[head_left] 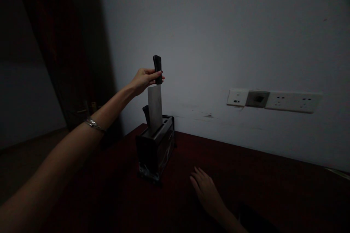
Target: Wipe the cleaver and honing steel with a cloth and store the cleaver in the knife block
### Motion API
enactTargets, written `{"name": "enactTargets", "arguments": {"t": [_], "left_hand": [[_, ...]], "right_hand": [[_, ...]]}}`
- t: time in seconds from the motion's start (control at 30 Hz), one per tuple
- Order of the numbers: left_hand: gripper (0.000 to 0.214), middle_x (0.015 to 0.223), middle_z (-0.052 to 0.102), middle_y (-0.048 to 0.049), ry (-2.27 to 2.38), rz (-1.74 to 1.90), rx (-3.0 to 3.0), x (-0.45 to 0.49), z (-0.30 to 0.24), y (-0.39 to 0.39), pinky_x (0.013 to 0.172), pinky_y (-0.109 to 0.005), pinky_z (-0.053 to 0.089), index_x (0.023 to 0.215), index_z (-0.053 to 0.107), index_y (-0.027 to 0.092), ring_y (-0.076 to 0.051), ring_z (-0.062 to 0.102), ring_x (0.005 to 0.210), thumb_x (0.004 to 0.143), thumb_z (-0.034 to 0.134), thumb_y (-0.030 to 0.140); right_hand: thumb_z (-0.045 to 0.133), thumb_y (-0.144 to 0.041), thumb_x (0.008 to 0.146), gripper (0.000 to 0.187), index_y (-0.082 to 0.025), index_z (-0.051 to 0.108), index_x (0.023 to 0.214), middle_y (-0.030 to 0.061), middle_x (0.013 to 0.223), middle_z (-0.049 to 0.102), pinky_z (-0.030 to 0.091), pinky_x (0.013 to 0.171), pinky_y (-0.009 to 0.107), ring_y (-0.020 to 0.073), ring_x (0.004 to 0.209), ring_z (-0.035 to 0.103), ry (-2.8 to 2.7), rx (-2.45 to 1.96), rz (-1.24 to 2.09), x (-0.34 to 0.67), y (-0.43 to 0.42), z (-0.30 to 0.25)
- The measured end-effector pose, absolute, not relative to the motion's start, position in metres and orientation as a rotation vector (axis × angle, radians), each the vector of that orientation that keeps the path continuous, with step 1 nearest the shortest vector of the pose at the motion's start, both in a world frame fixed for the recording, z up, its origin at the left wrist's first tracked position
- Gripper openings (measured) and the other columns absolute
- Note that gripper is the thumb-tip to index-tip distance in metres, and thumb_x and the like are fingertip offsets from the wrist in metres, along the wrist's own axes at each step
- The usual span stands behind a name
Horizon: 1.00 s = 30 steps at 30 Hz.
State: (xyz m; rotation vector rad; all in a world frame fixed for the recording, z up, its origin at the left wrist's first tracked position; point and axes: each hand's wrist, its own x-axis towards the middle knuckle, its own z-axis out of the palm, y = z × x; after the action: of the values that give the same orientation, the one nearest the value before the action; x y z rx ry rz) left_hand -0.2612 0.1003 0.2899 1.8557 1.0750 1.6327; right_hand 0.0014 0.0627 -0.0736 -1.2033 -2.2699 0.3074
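Observation:
My left hand (147, 78) grips the black handle of a cleaver (155, 107), which stands upright with its broad blade pointing down. The lower end of the blade is in or just at a slot in the top of a dark knife block (155, 149); the exact depth is hidden. A second knife's black handle (147, 115) sticks up from the block, left of the cleaver blade. My right hand (205, 189) rests on the dark red table, fingers stretched out, holding nothing, to the right of the block and apart from it.
The dark red tabletop (232, 164) meets a pale wall (205, 36) behind the block. A row of wall sockets (273, 101) sits at the right. At the left stands a dark wooden frame (51, 43). The room is dim.

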Motion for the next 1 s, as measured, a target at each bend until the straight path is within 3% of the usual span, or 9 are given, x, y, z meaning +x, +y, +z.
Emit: {"name": "enactTargets", "arguments": {"t": [1.0], "left_hand": [[0.023,0.085,0.067,-0.0108,1.084,1.555,1.857,-0.266,0.267,0.110,0.084,-0.036,0.046,0.087,0.066,0.011,-0.017,0.064,0.077,0.071,0.067,0.028]], "right_hand": [[0.032,-0.042,0.089,0.045,-0.015,0.060,0.111,0.0126,0.127,0.052,0.032,0.100,0.044,0.0274,0.122,0.040,-2.278,-1.223,0.297,0.002,0.062,-0.072]]}}
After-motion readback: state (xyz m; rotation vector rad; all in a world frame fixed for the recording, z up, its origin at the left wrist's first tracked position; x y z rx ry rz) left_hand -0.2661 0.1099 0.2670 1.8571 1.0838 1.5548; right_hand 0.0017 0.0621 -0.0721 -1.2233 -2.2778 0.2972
